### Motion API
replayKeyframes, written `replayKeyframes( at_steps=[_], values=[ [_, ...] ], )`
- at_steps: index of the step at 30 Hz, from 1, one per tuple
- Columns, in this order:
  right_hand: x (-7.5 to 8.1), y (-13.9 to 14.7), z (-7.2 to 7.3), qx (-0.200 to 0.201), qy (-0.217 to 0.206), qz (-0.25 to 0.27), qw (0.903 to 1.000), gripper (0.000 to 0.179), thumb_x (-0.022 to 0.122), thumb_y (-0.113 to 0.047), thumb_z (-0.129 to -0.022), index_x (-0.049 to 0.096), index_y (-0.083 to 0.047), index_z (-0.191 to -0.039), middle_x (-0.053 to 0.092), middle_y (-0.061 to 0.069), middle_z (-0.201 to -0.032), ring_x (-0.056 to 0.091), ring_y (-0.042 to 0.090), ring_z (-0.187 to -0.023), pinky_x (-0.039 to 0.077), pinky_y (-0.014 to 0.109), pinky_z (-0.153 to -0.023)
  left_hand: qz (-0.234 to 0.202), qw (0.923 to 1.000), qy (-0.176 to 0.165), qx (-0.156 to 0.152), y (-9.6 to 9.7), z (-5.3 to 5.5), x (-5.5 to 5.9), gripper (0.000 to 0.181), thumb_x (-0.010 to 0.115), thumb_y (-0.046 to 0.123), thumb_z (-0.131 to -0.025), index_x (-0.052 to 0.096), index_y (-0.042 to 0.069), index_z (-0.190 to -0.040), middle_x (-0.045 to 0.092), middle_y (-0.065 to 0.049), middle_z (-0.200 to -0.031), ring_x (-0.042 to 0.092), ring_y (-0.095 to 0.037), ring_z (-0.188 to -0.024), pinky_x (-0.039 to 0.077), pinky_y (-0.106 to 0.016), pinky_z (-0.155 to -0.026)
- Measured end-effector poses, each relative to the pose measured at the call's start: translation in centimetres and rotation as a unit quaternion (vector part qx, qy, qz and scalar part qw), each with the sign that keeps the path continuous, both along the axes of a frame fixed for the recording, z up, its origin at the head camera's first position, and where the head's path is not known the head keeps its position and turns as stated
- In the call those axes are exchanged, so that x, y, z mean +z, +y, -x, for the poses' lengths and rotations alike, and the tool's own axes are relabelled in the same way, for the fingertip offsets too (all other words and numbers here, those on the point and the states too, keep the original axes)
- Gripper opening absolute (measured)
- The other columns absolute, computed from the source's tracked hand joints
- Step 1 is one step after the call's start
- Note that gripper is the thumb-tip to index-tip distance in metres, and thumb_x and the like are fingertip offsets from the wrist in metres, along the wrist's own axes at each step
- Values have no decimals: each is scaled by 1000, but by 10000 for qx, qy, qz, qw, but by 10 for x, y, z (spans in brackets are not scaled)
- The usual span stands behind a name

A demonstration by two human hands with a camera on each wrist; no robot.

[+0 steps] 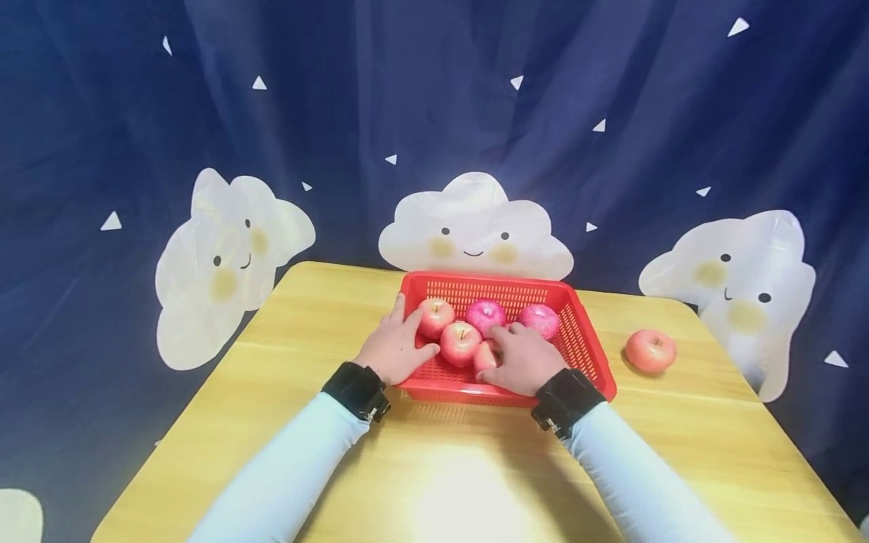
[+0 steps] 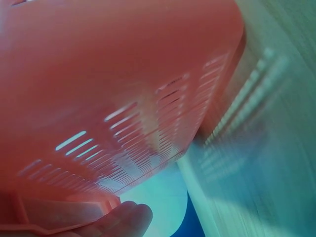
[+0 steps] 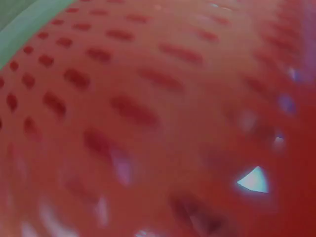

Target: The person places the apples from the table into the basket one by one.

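Note:
A red plastic basket (image 1: 594, 347) with slotted walls stands on the table, holding several apples, some pale red, some deep pink. My left hand (image 1: 392, 348) lies at the basket's left rim, fingers fairly straight, thumb reaching inside near a pale red apple (image 1: 460, 344). In the left wrist view, fingertips (image 2: 136, 217) show beside the basket's outer wall (image 2: 98, 74). Inside the front right part, my right hand (image 1: 526, 358) grips a pale red apple (image 1: 485, 357), partly hidden by its fingers. The right wrist view shows only blurred red slotted basket wall (image 3: 163, 113).
One pale red apple (image 1: 650, 351) sits on the wooden table (image 1: 326, 317), right of the basket. Behind the table hangs a dark blue curtain (image 1: 434, 98) with white clouds and triangles.

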State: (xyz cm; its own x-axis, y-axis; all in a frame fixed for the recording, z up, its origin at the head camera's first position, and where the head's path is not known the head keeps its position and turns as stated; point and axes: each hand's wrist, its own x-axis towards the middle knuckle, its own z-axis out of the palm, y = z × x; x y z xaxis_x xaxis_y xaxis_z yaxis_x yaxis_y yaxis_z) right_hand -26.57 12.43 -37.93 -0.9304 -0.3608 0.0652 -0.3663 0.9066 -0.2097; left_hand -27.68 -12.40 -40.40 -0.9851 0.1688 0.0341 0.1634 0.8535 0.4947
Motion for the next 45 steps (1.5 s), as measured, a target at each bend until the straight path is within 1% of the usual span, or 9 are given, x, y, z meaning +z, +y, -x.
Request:
replayKeyframes(
  at_steps=[3, 6, 11, 14, 22, 27, 31, 38, 45],
  values=[
    [-4, -8, 1, -10, -92, -68, 9999, 72, 86, -50, -71, 65, -18, -132, 60, 7, -103, 57, 26, -94, 55, 45, -75, -1, 10000, 3, 4, -1, -3, -2, 92, 74, 47, -85, 29, 22, -162, 8, -11, -169, 32, -39, -144, 48, -56, -101],
    [-8, -12, 3, -28, -64, -92, 9999, 69, 87, -51, -69, 66, -19, -127, 57, 6, -99, 57, 25, -91, 54, 44, -74, -1, 10000, 15, 37, -2, -5, -3, 92, 74, 47, -85, 29, 22, -161, 7, -10, -169, 32, -39, -144, 48, -56, -101],
    [-14, -12, 4, 15, 4, -39, 10000, 58, 89, -49, -67, 67, -20, -112, 54, 2, -91, 55, 23, -88, 50, 40, -73, 32, 10000, 61, 21, -1, -8, -4, 92, 75, 47, -85, 30, 20, -161, 8, -11, -169, 31, -38, -144, 48, -56, -101],
    [-17, -10, 3, 21, 15, -11, 10000, 54, 89, -49, -66, 66, -21, -106, 53, 1, -90, 53, 23, -89, 48, 39, -73, 59, 10000, 62, 6, 2, -9, -4, 92, 74, 47, -85, 30, 19, -161, 7, -11, -169, 31, -38, -145, 48, -56, -101],
    [-14, -7, 3, -64, -81, 15, 9999, 53, 88, -50, -68, 67, -19, -106, 53, 2, -93, 51, 25, -95, 48, 39, -77, 63, 10000, 29, 9, 5, -7, -2, 91, 74, 48, -86, 30, 19, -161, 6, -10, -169, 31, -39, -145, 47, -57, -101],
    [-13, -7, 6, -3, -157, 86, 9998, 48, 87, -45, -71, 69, -16, -105, 55, 2, -94, 50, 25, -98, 46, 39, -82, 93, 10000, 28, 7, 6, -4, -1, 92, 74, 47, -86, 30, 19, -161, 5, -11, -169, 31, -39, -145, 47, -58, -102],
    [-15, -6, 6, -76, -168, 125, 9998, 46, 86, -43, -72, 70, -16, -106, 53, 2, -93, 49, 25, -98, 46, 38, -82, 132, 9999, 54, -27, 6, -2, -2, 92, 74, 47, -86, 30, 18, -161, 5, -12, -169, 31, -40, -145, 47, -58, -102],
    [-15, -9, 7, -204, -287, 156, 9993, 46, 84, -39, -74, 71, -17, -112, 53, 3, -99, 49, 25, -103, 47, 40, -88, 191, 9998, 22, 14, 3, 0, -2, 90, 74, 47, -86, 32, 18, -160, 5, -12, -169, 30, -40, -146, 45, -58, -103],
    [-16, -7, 7, -181, -295, 220, 9992, 39, 84, -39, -75, 70, -19, -105, 52, 2, -94, 50, 23, -97, 46, 37, -83, 188, 9998, 9, -20, 5, -2, -1, 91, 75, 45, -85, 33, 17, -160, 7, -13, -169, 31, -42, -145, 46, -59, -102]
  ],
)
